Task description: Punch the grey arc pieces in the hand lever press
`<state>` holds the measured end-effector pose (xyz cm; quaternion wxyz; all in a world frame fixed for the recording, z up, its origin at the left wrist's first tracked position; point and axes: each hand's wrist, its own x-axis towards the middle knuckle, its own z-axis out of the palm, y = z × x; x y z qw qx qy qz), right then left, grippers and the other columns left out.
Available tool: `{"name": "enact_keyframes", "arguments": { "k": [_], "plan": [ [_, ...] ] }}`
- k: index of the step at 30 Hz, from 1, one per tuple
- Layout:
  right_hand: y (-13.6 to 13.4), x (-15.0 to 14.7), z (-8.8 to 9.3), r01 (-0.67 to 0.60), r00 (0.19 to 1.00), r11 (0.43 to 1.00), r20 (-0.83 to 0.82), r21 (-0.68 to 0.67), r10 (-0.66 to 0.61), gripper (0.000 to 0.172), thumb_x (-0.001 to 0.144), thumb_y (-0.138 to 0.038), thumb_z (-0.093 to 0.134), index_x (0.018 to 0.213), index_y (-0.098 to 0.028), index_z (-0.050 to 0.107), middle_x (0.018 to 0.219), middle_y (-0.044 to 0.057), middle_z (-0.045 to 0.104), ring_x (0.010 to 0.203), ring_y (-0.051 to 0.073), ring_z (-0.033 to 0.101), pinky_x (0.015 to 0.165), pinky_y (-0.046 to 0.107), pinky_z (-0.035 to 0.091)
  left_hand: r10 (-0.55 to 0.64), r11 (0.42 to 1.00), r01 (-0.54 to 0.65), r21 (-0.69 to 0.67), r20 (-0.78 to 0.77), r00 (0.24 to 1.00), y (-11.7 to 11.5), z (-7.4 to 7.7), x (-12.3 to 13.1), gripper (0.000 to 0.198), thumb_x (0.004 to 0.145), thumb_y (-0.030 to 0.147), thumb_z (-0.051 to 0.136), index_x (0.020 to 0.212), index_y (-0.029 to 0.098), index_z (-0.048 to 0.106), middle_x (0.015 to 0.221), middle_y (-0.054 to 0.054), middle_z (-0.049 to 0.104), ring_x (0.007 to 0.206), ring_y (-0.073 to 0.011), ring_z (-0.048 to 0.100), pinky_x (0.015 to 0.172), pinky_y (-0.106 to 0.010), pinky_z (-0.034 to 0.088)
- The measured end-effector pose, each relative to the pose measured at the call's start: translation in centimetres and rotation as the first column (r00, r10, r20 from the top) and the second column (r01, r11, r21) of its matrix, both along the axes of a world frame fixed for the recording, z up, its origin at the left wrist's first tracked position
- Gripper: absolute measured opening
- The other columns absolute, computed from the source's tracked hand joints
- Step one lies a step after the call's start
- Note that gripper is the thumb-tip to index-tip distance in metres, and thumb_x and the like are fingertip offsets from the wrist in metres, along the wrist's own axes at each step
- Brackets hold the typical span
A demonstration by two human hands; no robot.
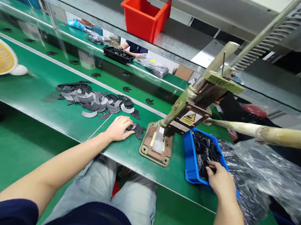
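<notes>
My left hand [120, 128] rests on the green bench with its fingers closed on a curved grey piece [131, 127]. More dark curved pieces [139, 131] lie just past its fingertips, beside the base of a hand press [158, 143]. A large pile of black and grey curved pieces [95, 100] spreads behind the hand. My right hand [220, 179] reaches over the near edge of a blue bin [190, 159], which holds many small black parts [205, 149]. Its thumb and fingers are bent together among those parts; what is between the tips is too small to make out.
The press's long lever [261, 131] juts out to the right above the bin. Clear plastic bags [261, 170] lie right of it. Beyond the bench, a belt [111, 84] bears spaced black pieces. An orange-red bin [146, 17] stands on the shelf. Another person's hands [125, 49] work farther off.
</notes>
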<state>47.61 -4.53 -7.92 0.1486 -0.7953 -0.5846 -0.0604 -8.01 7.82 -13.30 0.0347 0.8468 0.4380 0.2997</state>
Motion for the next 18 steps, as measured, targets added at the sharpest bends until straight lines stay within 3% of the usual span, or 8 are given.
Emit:
{"name": "enact_keyframes", "arguments": {
  "k": [5, 9, 12, 15, 18],
  "plan": [
    [-0.2, -1.5, 0.9, 0.089, 0.994, 0.992, -0.068, 0.084, -0.084, 0.034, 0.076, -0.053, 0.064, 0.092, -0.027, 0.078, 0.084, 0.011, 0.073, 0.073, 0.025, 0.057, 0.08, 0.047, 0.049, 0.121, 0.993, -0.121, -0.009, 0.052, 0.991, -0.2, -0.2, -0.3, 0.036, 0.098, 0.049, 0.061, 0.119, 0.021, 0.07, 0.131, -0.013, 0.071, 0.138, -0.0353, 0.054, 0.119, -0.054, 0.036],
    [-0.9, -3.3, 2.4, 0.135, 0.979, 0.959, -0.183, 0.249, -0.09, 0.038, 0.082, -0.049, 0.06, 0.104, -0.024, 0.078, 0.094, 0.012, 0.074, 0.082, 0.025, 0.06, 0.091, 0.051, 0.049, 0.122, 0.992, -0.124, 0.012, 0.123, 0.985, -0.7, 0.0, -0.5, 0.029, 0.098, 0.044, 0.059, 0.113, 0.021, 0.07, 0.128, -0.012, 0.072, 0.138, -0.0332, 0.056, 0.12, -0.053, 0.037],
    [-1.6, -5.7, 3.7, 0.143, 0.949, 0.908, -0.314, 0.393, -0.014, 0.044, 0.088, -0.049, 0.056, 0.115, -0.019, 0.073, 0.109, 0.014, 0.074, 0.089, 0.022, 0.063, 0.098, 0.048, 0.05, 0.115, 0.992, -0.123, 0.032, 0.184, 0.976, -1.4, 0.3, -0.1, 0.024, 0.097, 0.041, 0.06, 0.109, 0.023, 0.069, 0.125, -0.01, 0.073, 0.137, -0.0316, 0.057, 0.12, -0.052, 0.038],
    [-2.4, -9.9, 4.0, 0.135, 0.864, 0.877, -0.488, 0.461, 0.123, 0.046, 0.089, -0.051, 0.061, 0.119, -0.017, 0.068, 0.109, 0.014, 0.076, 0.085, 0.018, 0.068, 0.088, 0.041, 0.057, 0.111, 0.992, -0.123, 0.026, 0.269, 0.957, -3.1, 1.0, 1.3, 0.022, 0.096, 0.04, 0.062, 0.11, 0.024, 0.068, 0.124, -0.009, 0.073, 0.137, -0.0311, 0.058, 0.119, -0.052, 0.04],
    [-3.3, -15.9, 3.0, 0.055, 0.705, 0.9, -0.655, 0.431, 0.271, 0.041, 0.091, -0.052, 0.063, 0.114, -0.017, 0.065, 0.097, 0.011, 0.079, 0.072, 0.015, 0.07, 0.072, 0.035, 0.061, 0.007, 1.0, -0.015, 0.017, 0.373, 0.928, -6.3, 2.3, 3.7, 0.025, 0.096, 0.038, 0.064, 0.116, 0.024, 0.066, 0.124, -0.01, 0.073, 0.131, -0.0295, 0.062, 0.116, -0.049, 0.044]
  ]
}}
